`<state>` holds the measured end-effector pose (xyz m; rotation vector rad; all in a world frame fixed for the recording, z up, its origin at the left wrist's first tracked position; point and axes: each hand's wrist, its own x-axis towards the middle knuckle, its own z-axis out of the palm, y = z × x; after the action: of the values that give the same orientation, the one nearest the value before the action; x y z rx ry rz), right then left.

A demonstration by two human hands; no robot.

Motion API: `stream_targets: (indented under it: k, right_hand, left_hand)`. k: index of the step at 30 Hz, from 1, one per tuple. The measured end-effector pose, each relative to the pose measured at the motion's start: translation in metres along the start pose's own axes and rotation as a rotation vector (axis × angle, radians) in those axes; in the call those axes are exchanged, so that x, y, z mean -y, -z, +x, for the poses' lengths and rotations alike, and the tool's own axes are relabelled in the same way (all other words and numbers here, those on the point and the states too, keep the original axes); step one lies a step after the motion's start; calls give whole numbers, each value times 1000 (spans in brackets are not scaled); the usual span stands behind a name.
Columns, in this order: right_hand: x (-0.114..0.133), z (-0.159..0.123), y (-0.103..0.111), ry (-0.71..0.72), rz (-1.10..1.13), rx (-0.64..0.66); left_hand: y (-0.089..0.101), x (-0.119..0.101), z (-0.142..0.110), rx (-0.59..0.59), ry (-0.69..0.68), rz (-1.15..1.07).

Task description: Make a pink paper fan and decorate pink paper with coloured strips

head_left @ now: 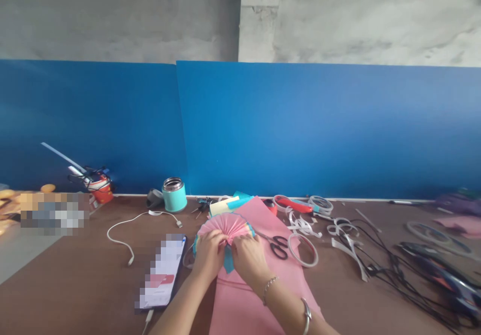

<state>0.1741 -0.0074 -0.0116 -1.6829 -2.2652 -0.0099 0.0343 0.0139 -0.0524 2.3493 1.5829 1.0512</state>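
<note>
1. While held over the brown table (93, 270), shown at the middle of the working area: pleated paper rosette (221, 222), pink with a blue-green edge, opened into a rounded fan above the pink paper sheet (259, 300).
2. Grip, left hand (211, 247): thumb and fingers pressed together on the gathered pleats, just left of the hub. Grip, right hand (251, 259): fingertips pinching the pleats close to the hub, near the left fingertips. Exact contact at the hub partly hidden by the fingers.
3. Stage, as judged: gathering or adjusting of the folds at the centre, with the outer pleats already spread. Demand of such handling: a light, steady pinch at the hub, without crushing the thin folds.
4. Close on the right: black-handled scissors (271, 244), pointing toward the rosette, with white tape roll (314, 258) just beside. Possible hindrance to the right hand on any sideways movement. Farther back, loose white ribbon strips (300, 224).
5. On the left: smartphone (163, 275), with screen lit and charging lead attached; behind, white USB cable (154, 213) and open turquoise container (175, 199). Well apart from the rosette on the right, tangled black cables (393, 262). Note the sheet beneath the hands, liable to shift or crease under forearm pressure.
</note>
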Motion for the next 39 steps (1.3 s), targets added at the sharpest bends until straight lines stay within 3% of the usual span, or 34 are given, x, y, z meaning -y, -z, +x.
stream_targets:
  k: [9,20,28,39]
  right_hand:
    - [6,4,1,-80,-33,72]
    - [2,5,-1,-86,-28,69]
    - [1,7,-4,-99,-33,67]
    - [-1,7,-7,-104,-40,78]
  left_hand:
    - [3,-4,2,55,69,11]
    - [-2,-3,1,58,109,50]
    - [5,-16,1,55,189,92]
    - [5,-22,4,72,153,198]
